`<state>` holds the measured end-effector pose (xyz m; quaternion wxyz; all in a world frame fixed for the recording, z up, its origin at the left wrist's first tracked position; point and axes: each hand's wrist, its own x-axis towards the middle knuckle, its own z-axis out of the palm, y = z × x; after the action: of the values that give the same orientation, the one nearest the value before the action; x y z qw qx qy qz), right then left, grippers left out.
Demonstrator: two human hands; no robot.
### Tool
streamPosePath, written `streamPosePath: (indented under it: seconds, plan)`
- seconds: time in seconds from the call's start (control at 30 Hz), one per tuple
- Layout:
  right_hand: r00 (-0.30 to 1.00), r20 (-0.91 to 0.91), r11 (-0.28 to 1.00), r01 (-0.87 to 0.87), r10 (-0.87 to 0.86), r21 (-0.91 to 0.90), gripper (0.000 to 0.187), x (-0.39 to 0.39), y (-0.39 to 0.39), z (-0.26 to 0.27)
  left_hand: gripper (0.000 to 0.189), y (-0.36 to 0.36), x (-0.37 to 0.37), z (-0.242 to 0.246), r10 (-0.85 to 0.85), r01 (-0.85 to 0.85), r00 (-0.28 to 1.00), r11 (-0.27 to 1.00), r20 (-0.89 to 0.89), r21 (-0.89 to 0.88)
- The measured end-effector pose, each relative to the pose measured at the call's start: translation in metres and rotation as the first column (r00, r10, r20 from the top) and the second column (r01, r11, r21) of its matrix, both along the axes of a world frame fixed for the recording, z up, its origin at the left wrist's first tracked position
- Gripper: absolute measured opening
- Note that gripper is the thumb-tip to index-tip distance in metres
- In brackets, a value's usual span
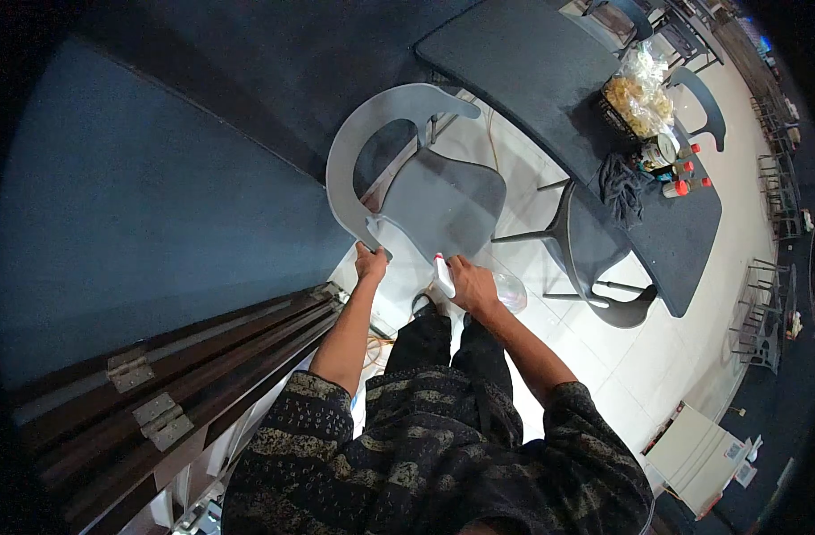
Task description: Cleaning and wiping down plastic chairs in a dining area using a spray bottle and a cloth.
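My left hand [371, 263] grips the lower end of the curved backrest of a grey plastic chair [447, 194]. This chair faces the table, close to the dark blue wall. In my right hand [471, 284] is a spray bottle with a white trigger head and red nozzle tip [442, 274]; its clear body [511, 293] shows beyond my wrist. The nozzle is near the front edge of the chair's seat. Nothing lies on the seat, which has a darker patch across part of it.
A dark table [521, 60] holds a black basket of bagged snacks [638, 100], a can [658, 152], red-capped bottles [678, 188] and a crumpled dark cloth [623, 187]. A second chair [575, 254] is tucked against it. Hinged dark panels [163, 421] stand at my left; a pale cabinet [695, 455] is at right.
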<state>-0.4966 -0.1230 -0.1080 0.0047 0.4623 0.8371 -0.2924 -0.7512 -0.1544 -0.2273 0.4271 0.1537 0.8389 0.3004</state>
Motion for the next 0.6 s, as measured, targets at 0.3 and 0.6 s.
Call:
streamPosePath:
  seconds: [0.3, 0.6]
  plan:
    - [0.994, -0.111, 0.998, 0.006, 0.001, 0.061, 0.041, -0.005, 0.005, -0.001, 0.053, 0.0, 0.004, 0.01, -0.007, 0.005, 0.999, 0.999, -0.038, -0.04]
    - [0.994, -0.008, 0.99, -0.11, 0.112, 0.091, 0.048, 0.002, 0.028, 0.001, 0.051, -0.002, -0.004, -0.004, -0.002, 0.001, 0.998, 1.0, -0.057, -0.026]
